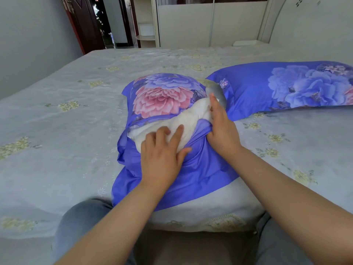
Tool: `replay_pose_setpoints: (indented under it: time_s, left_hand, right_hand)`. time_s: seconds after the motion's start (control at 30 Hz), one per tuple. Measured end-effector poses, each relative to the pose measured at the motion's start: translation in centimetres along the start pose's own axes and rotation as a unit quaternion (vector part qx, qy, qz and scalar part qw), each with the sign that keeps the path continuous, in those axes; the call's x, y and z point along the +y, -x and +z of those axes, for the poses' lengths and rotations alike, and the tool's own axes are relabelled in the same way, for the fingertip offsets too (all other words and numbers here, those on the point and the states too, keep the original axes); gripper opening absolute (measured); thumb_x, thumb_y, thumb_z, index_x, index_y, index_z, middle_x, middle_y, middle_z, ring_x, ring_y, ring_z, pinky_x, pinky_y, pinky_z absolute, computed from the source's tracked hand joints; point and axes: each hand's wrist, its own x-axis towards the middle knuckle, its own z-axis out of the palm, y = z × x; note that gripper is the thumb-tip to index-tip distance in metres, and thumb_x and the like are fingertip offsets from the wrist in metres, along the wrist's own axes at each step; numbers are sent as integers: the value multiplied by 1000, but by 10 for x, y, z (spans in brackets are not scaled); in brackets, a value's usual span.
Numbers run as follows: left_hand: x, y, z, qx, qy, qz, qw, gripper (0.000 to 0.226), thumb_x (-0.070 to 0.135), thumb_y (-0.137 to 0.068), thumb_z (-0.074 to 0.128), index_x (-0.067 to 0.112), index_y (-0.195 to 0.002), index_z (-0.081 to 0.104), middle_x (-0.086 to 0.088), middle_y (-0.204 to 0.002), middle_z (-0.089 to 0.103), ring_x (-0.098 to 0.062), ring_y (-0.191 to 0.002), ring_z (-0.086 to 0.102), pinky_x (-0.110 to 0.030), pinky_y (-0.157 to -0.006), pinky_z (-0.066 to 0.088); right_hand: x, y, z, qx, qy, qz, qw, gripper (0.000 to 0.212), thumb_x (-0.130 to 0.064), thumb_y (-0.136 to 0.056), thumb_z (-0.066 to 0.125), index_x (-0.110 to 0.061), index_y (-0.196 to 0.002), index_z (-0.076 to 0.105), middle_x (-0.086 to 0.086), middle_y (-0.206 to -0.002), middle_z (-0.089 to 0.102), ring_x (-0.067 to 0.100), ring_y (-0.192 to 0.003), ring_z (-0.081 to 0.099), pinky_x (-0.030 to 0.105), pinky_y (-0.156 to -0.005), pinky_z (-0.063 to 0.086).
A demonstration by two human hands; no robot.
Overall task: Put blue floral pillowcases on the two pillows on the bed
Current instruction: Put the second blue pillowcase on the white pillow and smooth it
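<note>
A white pillow (186, 121) lies in the middle of the bed, most of it inside a blue floral pillowcase (162, 96); its near end shows through the case's open mouth. My left hand (162, 152) presses on the bare white end with spread fingers. My right hand (219, 129) lies along the right side of the opening, its thumb hooked in the bunched blue edge, fingers straight against the pillow. The case's loose blue flap (191, 180) spreads toward me. A second pillow in a blue floral case (290, 87) lies flat at the right.
The bed (66, 131) has a pale grey sheet with small yellow flowers. Its near edge (210, 220) is by my knees. A headboard (305, 22) stands at the far right, a wardrobe (191, 23) behind, a dark doorway (99, 22) at the back left.
</note>
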Motion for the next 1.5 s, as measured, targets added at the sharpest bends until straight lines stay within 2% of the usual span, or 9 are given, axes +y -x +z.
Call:
replay_pose_setpoints:
  time_s: [0.17,0.4,0.6,0.83,1.13,1.2,1.3,1.37,1.5]
  left_hand:
    - [9,46,3,-23,-19,-64,997,69,45,-83,62,27,-145,35,-13,-153,24,-46,-137,24,-56,-110,22]
    - [3,32,15,41,171,-40,984,57,32,-84,66,14,-133,43,-16,-140,42,-34,-130,39,-47,-108,34]
    - [-23,-25,-2,-205,57,35,977,54,62,-74,62,16,-101,61,-9,-92,68,-33,-87,61,-37,-72,47]
    - [-30,-82,-51,-548,73,60,831,54,63,-81,57,16,-56,45,3,-55,44,-15,-54,43,-26,-54,31]
    - [-49,-87,-40,-332,-26,28,943,40,55,-91,48,16,-82,57,-9,-100,65,-28,-91,58,-29,-67,36]
    - [-46,-90,-29,-331,-30,13,943,45,53,-93,45,11,-100,60,-13,-112,63,-31,-102,57,-31,-74,40]
    - [-51,-98,-14,-360,-25,-10,933,53,59,-91,42,14,-112,60,-12,-120,60,-30,-109,56,-34,-85,44]
    - [-59,-103,-6,-371,-35,-36,927,63,69,-85,42,15,-111,61,-11,-119,61,-30,-109,57,-35,-85,44]
    - [-74,-101,-5,-336,-13,-55,940,52,72,-79,49,21,-76,59,-4,-87,57,-27,-90,57,-30,-68,40]
  right_hand:
    - [-17,3,0,-4,-112,64,992,74,-19,-90,52,-30,-150,11,-9,-72,47,24,-68,55,36,-66,45]
    - [-14,-2,-8,-92,-116,82,986,33,-19,-78,43,-20,-107,60,2,-83,63,22,-79,57,30,-72,44]
    - [-11,-33,-31,-286,-80,68,952,18,-2,-86,46,0,-72,57,10,-72,55,10,-66,47,27,-59,37]
    - [-32,-42,-62,-562,73,96,819,29,-31,-82,61,-18,-56,60,-9,-56,54,13,-60,51,28,-64,42]
    - [-26,-13,-80,-375,170,-101,906,32,-47,-74,42,-17,-72,54,-3,-103,47,14,-97,44,25,-88,37]
    - [-33,-12,-81,-389,103,-54,914,29,-40,-79,46,-14,-68,49,-2,-84,52,15,-81,50,28,-73,40]
    - [-38,-18,-82,-494,-57,121,859,27,-29,-89,50,-19,-63,53,-12,-62,54,8,-61,52,25,-63,41]
    - [-38,-22,-79,-561,-123,215,790,32,-48,-93,46,-25,-84,66,-15,-88,67,8,-84,63,29,-82,48]
    - [-40,-26,-64,-519,186,96,829,60,-72,-86,31,-18,-92,57,-6,-98,56,22,-98,53,28,-80,38]
